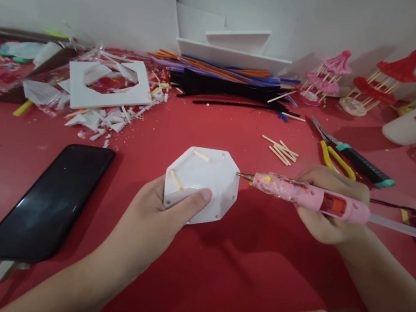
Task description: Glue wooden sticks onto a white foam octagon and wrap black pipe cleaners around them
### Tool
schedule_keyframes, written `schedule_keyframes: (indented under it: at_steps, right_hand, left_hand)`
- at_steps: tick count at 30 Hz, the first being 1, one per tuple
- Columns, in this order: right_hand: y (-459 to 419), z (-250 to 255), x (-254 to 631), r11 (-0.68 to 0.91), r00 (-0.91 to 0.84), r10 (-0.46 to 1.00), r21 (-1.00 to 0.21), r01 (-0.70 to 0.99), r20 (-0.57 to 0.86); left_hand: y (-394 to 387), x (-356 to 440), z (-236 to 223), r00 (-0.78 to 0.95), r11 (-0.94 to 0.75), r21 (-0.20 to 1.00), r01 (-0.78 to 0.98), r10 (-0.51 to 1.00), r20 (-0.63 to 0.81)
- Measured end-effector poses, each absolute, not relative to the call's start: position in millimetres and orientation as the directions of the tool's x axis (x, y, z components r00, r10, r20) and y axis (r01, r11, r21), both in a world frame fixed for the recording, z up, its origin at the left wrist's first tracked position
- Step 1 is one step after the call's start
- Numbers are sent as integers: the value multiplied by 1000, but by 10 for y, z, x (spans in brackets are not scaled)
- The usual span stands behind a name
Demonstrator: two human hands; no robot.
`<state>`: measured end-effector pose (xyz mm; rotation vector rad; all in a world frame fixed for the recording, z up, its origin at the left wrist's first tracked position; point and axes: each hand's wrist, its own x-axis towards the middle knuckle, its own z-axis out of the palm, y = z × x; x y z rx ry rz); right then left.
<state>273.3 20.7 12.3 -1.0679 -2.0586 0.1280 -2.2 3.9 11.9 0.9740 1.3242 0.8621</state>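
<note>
My left hand [169, 207] grips a white octagonal foam board [214, 178], thumb on its upper face and fingers hidden beneath. Two short wooden sticks [202, 155] stand up from the board near its left side, and small holes dot other corners. In my right hand [333, 195] is a pink hot glue gun [304, 194] with a clear glue stick [408, 228] in its rear end. Its metal nozzle points left and reaches the board's right edge; whether it touches cannot be made out. Several loose short sticks [282, 151] lie on the table beyond.
A black phone [47, 202] with a cable lies at left. Foam scraps [107, 120] and a cut-out white frame [106, 104] are behind it. Pipe cleaners [226, 83] line the wall. Pliers [336, 157] and a cutter [367, 164] lie at right, below pink and red tiered models [385, 81].
</note>
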Motion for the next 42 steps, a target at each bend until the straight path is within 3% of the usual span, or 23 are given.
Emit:
schedule_keyframes:
  at_steps: [19,29,32,38,42]
  right_hand:
    - [231,126,2763,682,-378,685,-365,633,623]
    - [224,103,2779,669,-353,667,-319,671,656]
    - [240,87,2805,669,-332,648,-304,678,686]
    - [239,112,2767,728,-354,614,-333,599,706]
    - [213,116,2745,745,-381,613,-345,571,692]
  left_hand:
    - [35,77,229,-10,362,932,35,932,-362]
    - [-37,155,351,-54,247,944,220,969,-241]
    - [-21,125,312,-12,264,954,138,964,-265]
    - [47,79,213,37,350,915,-201,936,-350]
    - [54,102,247,26,356,889,-287,931,-364]
